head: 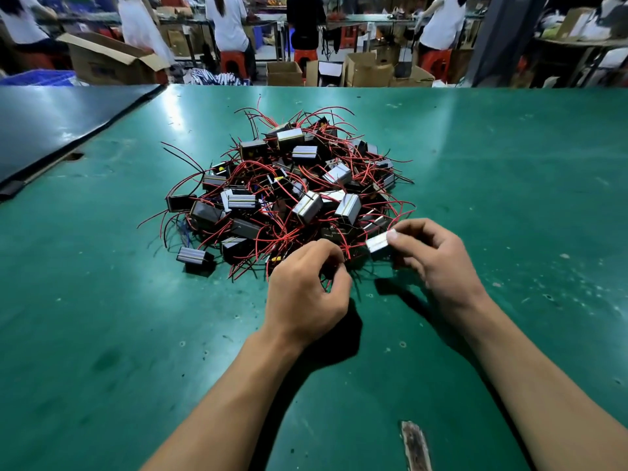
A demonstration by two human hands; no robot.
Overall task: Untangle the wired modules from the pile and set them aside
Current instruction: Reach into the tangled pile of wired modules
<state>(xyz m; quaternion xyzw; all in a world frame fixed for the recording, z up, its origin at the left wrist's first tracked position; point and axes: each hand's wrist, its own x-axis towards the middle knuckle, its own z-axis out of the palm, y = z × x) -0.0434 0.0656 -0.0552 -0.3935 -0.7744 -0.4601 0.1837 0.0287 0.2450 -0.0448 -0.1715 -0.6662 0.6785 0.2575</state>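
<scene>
Green table (102, 300), scuffed and speckled, fills nearly the whole view. A dark panel (51, 124) lies across its far left corner.

Beyond the far edge is a workshop floor. Several people (227, 25) stand or sit with their backs turned at long benches. Open cardboard boxes (112, 62) and red stools (233, 62) are on the floor between them and the table.

The pile (292, 195) sits mid-table, a rough mound of small box-shaped modules, grey or silver with striped faces, some black. Their leads are knotted through one another. They are mostly red wires (238, 232) with a few black, and loose ends stick out all round.

Both bare forearms come in from the bottom edge, reaching to the near side of the pile.

Left hand (306, 294): knuckles up, fingers curled under against the thumb, gripping red wires at the near edge of the pile. One strand shows in the gap between thumb and fingers.

Right hand (438, 256): just beside the pile's near right edge, pinching one silver module (378, 244) between thumb and curled fingers. That module is lifted a little off the table, and its shadow falls below it. Its wires run back toward the left hand and the pile.

One stray module (195, 257) lies on the table at the pile's near left fringe.

A worn brown patch (414, 447) shows in the table surface close to the bottom edge.
</scene>
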